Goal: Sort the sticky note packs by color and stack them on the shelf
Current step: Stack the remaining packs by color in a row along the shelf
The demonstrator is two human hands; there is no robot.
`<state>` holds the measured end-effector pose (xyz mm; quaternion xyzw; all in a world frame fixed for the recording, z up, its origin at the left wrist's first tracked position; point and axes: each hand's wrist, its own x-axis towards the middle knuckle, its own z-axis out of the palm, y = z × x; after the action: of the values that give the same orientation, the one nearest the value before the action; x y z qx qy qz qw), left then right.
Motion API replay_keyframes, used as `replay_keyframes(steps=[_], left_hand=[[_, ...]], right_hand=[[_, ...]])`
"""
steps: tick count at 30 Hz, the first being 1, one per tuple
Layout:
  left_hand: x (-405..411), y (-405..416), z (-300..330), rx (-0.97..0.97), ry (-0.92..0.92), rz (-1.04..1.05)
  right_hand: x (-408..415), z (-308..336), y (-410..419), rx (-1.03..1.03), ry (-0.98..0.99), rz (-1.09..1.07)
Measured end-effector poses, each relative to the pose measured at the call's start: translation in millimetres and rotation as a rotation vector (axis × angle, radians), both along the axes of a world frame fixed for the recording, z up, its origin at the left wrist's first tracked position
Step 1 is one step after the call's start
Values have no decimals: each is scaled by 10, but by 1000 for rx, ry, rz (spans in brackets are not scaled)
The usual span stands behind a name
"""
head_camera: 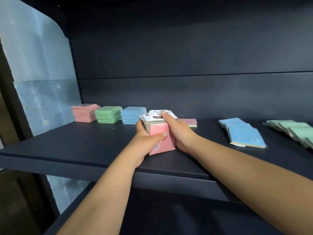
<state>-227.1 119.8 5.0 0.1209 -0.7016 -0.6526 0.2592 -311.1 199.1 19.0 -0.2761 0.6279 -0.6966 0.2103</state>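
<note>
Both hands hold a bundle of pink-topped sticky note packs point(160, 138) upright on the dark shelf point(84, 143). My left hand point(145, 138) grips its left side, thumb across the pink face. My right hand point(181, 133) grips the right side, index finger on the white header cards. At the back left stand three sorted stacks: pink point(84, 113), green point(107, 114) and blue point(133, 115). One more pink pack point(190, 122) lies flat behind my right hand.
To the right, several blue packs point(243, 133) lie fanned out loosely, and several green packs point(294, 131) spread toward the right edge. The shelf's back panel point(186, 56) is dark. A lower shelf point(152, 217) sits beneath.
</note>
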Motion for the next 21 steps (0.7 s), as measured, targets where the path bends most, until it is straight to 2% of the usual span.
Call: replay_keyframes(steps=[4, 10, 16, 21], left_hand=[[6, 10, 7, -29, -17, -22], [75, 24, 48, 76, 56, -50], [153, 12, 168, 217, 105, -144], [59, 3, 365, 190, 94, -140]], right_hand=[[-64, -6, 19, 67, 110, 9], [-38, 89, 129, 17, 131, 216], [-43, 125, 114, 50, 192, 129], [-116, 205, 93, -88, 72, 48]])
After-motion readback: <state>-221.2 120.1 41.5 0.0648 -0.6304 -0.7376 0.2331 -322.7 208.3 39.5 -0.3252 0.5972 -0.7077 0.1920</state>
